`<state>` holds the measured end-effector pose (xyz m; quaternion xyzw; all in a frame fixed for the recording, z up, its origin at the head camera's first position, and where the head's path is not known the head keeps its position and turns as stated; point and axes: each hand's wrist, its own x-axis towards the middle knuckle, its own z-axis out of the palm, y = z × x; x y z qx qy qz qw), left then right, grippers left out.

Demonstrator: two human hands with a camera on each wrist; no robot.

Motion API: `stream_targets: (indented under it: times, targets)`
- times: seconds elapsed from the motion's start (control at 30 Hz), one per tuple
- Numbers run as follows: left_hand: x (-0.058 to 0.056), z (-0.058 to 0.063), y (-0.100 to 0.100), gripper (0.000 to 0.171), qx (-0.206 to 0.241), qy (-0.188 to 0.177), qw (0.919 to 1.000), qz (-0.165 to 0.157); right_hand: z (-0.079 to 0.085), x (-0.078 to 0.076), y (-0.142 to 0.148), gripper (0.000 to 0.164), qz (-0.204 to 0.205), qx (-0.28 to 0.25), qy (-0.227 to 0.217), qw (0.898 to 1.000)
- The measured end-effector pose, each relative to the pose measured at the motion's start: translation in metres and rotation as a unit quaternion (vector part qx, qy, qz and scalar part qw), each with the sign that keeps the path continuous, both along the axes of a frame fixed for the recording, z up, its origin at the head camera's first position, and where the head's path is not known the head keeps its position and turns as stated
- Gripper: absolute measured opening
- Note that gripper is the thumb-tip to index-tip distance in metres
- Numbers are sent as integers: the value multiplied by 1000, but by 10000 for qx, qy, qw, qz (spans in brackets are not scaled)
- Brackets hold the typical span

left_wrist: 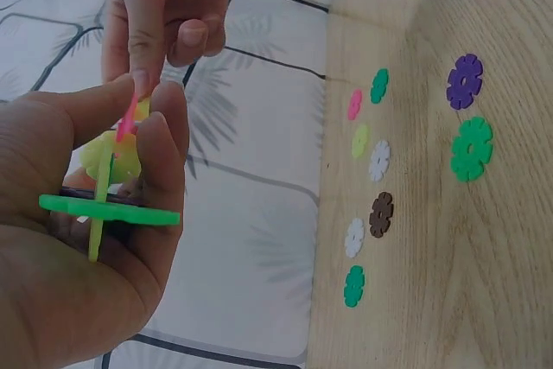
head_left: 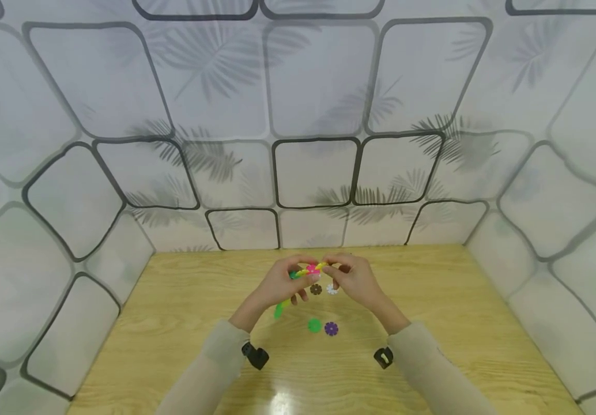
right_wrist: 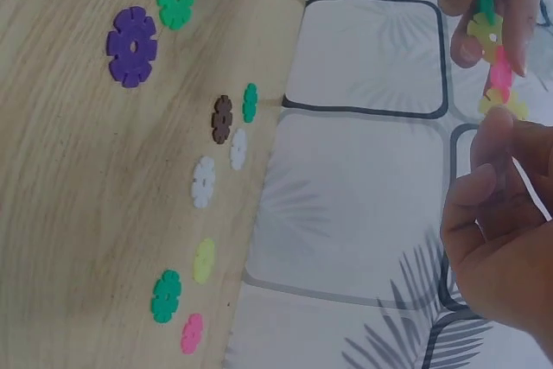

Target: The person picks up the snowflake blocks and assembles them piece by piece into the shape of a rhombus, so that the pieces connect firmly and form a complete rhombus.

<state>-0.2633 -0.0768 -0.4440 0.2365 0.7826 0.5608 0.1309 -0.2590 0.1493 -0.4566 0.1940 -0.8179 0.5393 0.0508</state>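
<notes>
A chain of interlocked, notched plastic flower discs runs through my left hand (head_left: 283, 281), which grips it between thumb and fingers. In the left wrist view a green disc (left_wrist: 111, 211) crosses the chain in front of the palm; a dark disc behind it is mostly hidden. Further along, a pink disc (right_wrist: 500, 73) joins a yellow disc (right_wrist: 503, 104) at the chain's far end. My right hand (head_left: 356, 281) pinches the edge of that yellow disc, its fingertips close to the left hand's. Both hands are raised above the table.
Loose discs lie flat on the wooden table (head_left: 184, 346): a purple one (head_left: 331, 328) beside a green one (head_left: 315, 325), nearer me. Beyond them are a brown disc (left_wrist: 381, 214), two white ones, and several green, yellow and pink ones. Patterned cloth walls (head_left: 313, 173) stand behind and at both sides.
</notes>
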Motion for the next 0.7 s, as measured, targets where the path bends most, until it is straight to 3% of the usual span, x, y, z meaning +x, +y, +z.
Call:
stream_targets:
  times: [0.2, 0.37, 0.7]
  targets:
    - [-3, -6, 0, 43, 4, 22, 9999, 169, -9, 0, 2, 30, -147, 107, -343, 9992]
    - [-4, -8, -1, 41, 59, -6, 9991, 428, -27, 2, 7, 34, -122, 339, -552, 9978]
    - [-3, -8, -1, 39, 273, -34, 9964, 799, -68, 18, 17, 29, 439, 1225, -809, 9882]
